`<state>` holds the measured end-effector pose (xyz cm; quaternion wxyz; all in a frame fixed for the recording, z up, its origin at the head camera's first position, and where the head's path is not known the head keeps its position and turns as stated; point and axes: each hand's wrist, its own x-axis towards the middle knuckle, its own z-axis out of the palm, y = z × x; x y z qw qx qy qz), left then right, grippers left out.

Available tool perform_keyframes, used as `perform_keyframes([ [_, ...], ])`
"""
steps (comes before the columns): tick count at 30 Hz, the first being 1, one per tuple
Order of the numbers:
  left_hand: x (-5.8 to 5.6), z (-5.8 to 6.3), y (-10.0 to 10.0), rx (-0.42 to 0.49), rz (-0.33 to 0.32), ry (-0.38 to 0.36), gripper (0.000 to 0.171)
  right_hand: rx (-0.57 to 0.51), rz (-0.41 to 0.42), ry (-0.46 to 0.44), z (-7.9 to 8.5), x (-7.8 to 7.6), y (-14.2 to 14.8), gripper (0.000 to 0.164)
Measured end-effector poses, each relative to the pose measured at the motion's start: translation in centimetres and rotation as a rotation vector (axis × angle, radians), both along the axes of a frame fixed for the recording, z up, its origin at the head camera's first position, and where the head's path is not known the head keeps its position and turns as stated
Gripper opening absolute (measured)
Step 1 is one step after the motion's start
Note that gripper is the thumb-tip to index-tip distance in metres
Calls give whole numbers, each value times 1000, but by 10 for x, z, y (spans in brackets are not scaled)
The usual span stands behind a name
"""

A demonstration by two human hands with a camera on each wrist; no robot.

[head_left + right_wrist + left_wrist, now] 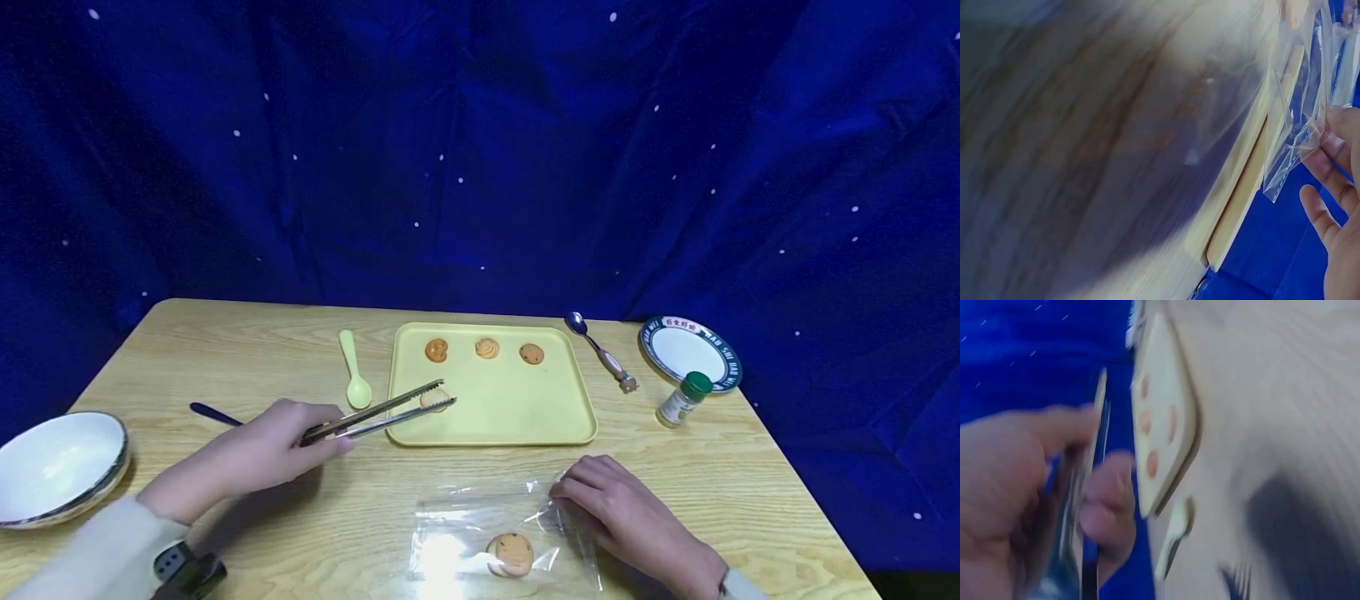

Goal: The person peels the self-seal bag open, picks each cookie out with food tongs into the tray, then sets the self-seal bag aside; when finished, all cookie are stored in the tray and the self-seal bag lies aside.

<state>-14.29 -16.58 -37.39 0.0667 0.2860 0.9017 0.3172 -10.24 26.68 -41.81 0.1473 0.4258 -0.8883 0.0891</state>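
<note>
- Cookie [432, 400] pickup appears in hand: left hand [277, 446], fingers gripping tongs [378, 407], tips parted.
- That cookie lies near-left on the tray [510, 408], seen between the tips; squeezing is likely called for.
- Bag [453, 517]: holds bagged cookies [513, 554].
- Right hand [622, 521]: fingers pinch the bag's edge.

I hold metal tongs [375, 409], arms apart, over a pale cookie [433, 400] on the yellow tray [517, 408]; overlapping round cookies [514, 553] show through the clear bag [461, 525] I pinch.
</note>
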Motion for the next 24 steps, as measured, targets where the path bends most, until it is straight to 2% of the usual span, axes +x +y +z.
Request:
perform_keyframes([
  [3,7,1,-18,91,-79,-78,17,-2,7,-1,0,-1,1,20],
  [10,23,-15,-48,274,-258,-459,11,-8,6,2,1,-2,2,12],
  [14,30,-25,-52,309,-338,-584,12,-7,8,-2,0,-2,1,10],
  [17,35,-30,-49,310,-363,-601,15,-12,13,-7,0,-3,1,10],
  [20,38,-35,-43,308,-377,-587,13,-11,13,-12,-1,-3,0,11],
  [23,39,-38,-34,293,-396,-557,11,-11,11,-15,-1,-3,-1,11],
  [24,40,-39,-30,276,-402,-517,10,-10,9,-15,-1,-3,-1,11],
])
